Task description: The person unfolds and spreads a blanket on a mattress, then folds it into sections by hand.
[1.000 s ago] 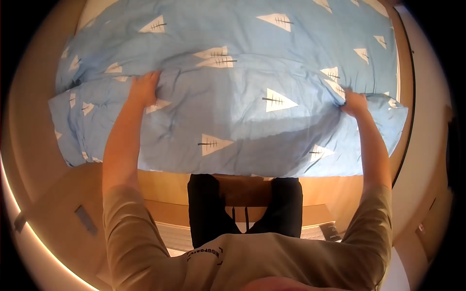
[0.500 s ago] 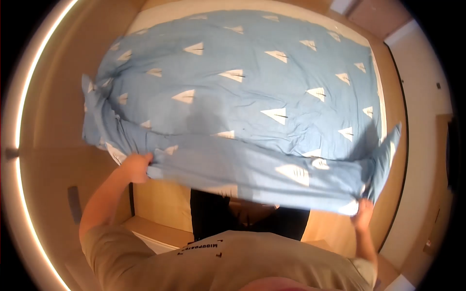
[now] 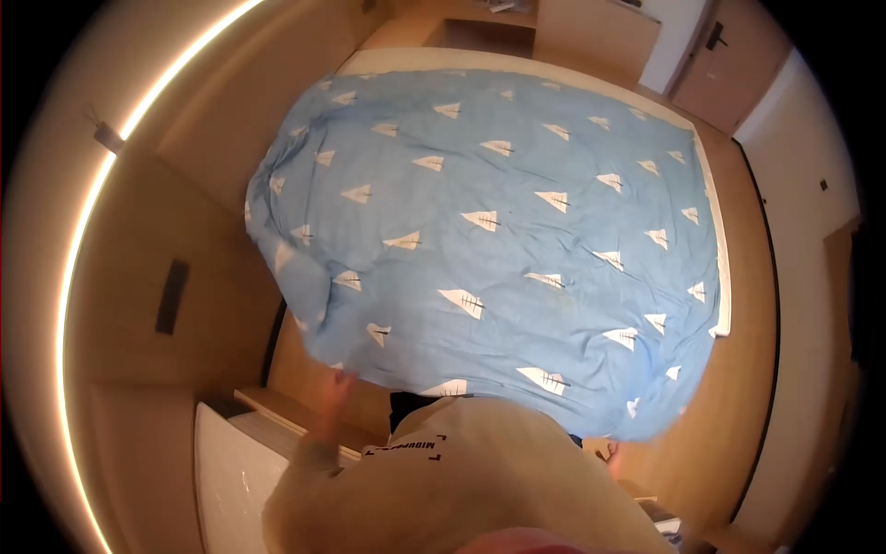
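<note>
A light blue duvet (image 3: 517, 240) with a print of white triangular trees lies spread over the bed, its near edge reaching my waist. At the near left edge, my left hand (image 3: 340, 383) is closed on the hem, slightly blurred. My right hand (image 3: 614, 454) is low at the near right edge, right by the duvet's border. Its fingers are mostly hidden and blurred there, so its grip does not show. The left side of the duvet bulges and folds near the wall. Small creases cross its right half.
The pale mattress (image 3: 725, 305) shows along the right and far sides. A wooden wall panel (image 3: 212, 249) with a light strip stands at left. Wooden floor (image 3: 752, 369) runs along the right. A door (image 3: 729, 69) is at far right. A white-topped box-like piece (image 3: 235, 480) stands lower left.
The raised, folded near part of the duvet has come down and spread flatter toward me. Both hands have lowered closer to my body, and the view has shifted.
</note>
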Motion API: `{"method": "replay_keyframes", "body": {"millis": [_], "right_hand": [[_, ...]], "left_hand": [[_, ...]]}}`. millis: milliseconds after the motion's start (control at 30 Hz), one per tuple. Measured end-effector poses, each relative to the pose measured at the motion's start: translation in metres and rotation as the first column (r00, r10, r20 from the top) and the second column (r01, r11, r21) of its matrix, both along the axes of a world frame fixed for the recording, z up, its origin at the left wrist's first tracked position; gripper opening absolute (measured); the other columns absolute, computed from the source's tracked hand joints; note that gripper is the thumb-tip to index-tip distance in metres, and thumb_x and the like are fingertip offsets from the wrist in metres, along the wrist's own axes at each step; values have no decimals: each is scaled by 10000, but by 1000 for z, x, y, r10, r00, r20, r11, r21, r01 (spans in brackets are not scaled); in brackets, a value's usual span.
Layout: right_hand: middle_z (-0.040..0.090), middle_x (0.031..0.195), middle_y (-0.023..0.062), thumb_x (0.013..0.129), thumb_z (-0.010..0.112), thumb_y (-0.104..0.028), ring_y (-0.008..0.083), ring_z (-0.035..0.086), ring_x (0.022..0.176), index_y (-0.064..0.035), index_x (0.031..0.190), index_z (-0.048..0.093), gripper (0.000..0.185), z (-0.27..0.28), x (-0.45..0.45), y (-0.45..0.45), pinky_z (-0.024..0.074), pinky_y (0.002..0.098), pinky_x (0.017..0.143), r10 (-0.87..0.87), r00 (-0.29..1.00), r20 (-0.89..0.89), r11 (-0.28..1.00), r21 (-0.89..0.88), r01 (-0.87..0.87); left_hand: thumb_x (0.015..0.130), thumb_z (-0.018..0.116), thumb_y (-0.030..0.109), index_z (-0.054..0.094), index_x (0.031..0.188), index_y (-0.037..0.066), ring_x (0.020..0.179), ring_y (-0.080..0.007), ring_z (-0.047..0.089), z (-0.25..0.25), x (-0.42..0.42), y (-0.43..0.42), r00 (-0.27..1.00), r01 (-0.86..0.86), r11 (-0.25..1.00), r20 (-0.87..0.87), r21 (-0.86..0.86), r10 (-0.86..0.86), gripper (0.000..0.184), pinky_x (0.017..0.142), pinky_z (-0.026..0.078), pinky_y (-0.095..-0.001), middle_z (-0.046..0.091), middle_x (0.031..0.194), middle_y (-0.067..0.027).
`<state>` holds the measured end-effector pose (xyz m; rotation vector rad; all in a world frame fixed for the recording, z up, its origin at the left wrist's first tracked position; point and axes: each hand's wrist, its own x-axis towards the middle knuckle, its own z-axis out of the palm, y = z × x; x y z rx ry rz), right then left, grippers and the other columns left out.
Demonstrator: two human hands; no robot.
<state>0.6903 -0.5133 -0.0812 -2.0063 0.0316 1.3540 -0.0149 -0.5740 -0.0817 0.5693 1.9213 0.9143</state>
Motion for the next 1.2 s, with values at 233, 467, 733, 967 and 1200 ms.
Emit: {"method": "replay_keyframes", "body": {"millis": [233, 467, 733, 967, 1200], "right_hand": [[498, 1409, 108, 855, 483, -671, 327, 486, 1267, -79, 1330, 508, 760, 42, -39, 89, 403, 526, 1049, -58, 772, -633, 896, 309, 320], [467, 1429, 127, 942, 469, -501, 311, 445, 1312, -61, 1399, 432, 634, -7, 39, 149, 390, 501, 1070, -80, 877, -474, 677, 620, 396], [565, 1298, 142, 961, 505, -391, 305, 553, 1180, -67, 1345, 488, 502, -30, 60, 150, 479, 452, 967, -188, 838, -513, 739, 488, 465], [533, 1355, 147, 962, 498, -425, 322, 535, 1217, -31, 1347, 488, 551, 137, 113, 162, 440, 476, 1024, -252, 931, -263, 515, 778, 359], [532, 1363, 138, 948, 485, -423, 341, 519, 1233, -37, 1355, 486, 561, 59, 106, 191, 429, 501, 1032, -218, 859, -464, 657, 580, 481]], "left_hand": [[886, 476, 490, 430, 1376, 74, 1188, -340, 448, -45, 85, 58, 458, -586, 800, 867, 128, 196, 644, 996, 384, -496, 456, 1319, -110], [940, 405, 534, 348, 1465, 67, 1353, -363, 361, 23, 62, 123, 503, -839, 413, 795, 354, 339, 705, 1106, 320, -531, 369, 1490, -121], [908, 518, 326, 429, 1373, -6, 1229, -351, 491, -25, -121, 123, 609, -707, 656, 699, 263, 376, 578, 994, 457, -483, 488, 1363, -158], [874, 589, 310, 444, 1376, 43, 1236, -342, 478, 122, -68, 129, 529, -829, 473, 696, 299, 486, 586, 1023, 419, -474, 491, 1371, -150], [917, 501, 361, 417, 1404, 46, 1283, -357, 441, 61, -119, 154, 438, -852, 522, 589, 32, 679, 586, 1059, 380, -489, 450, 1428, -145]]}}
